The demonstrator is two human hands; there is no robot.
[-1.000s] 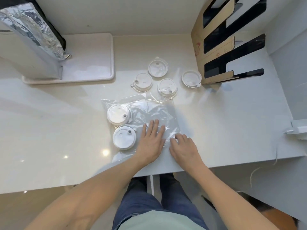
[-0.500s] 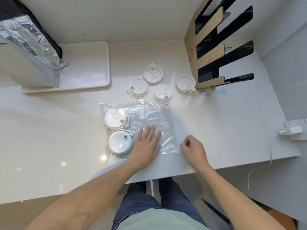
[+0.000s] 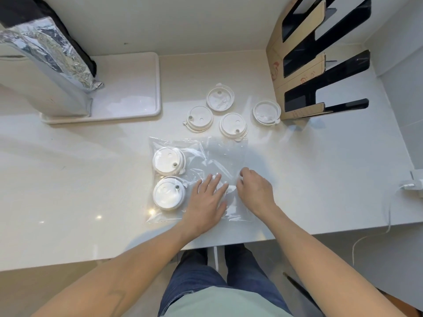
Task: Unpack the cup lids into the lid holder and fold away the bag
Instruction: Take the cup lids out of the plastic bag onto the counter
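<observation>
— Fingers of the left hand are lying spread and flat, pressing down on the clear plastic bag. Are you seeing the same?

— Yes, that palm is released, gripping nothing, just resting on the film near the bag's front edge. The right hand is curling its fingertips inward at the bag's right edge, just beside the left fingers.

— Is it pinching the film?

— I cannot tell; the plastic is too transparent there to show whether it is caught between the fingertips.

— Where are the lids sitting?

— 2 white cup lids are lying inside the bag's left half: the nearer bagged lid is just beside the left hand's fingers, and the farther bagged lid is sitting right behind it. 4 loose lids are lying on the white countertop beyond the bag, well apart from both hands.

— And the lid holder?

— The cardboard and black lid holder is standing at the back right, with 1 loose lid touching or nearly touching its base.

— A white tray is sitting at the back left.
</observation>
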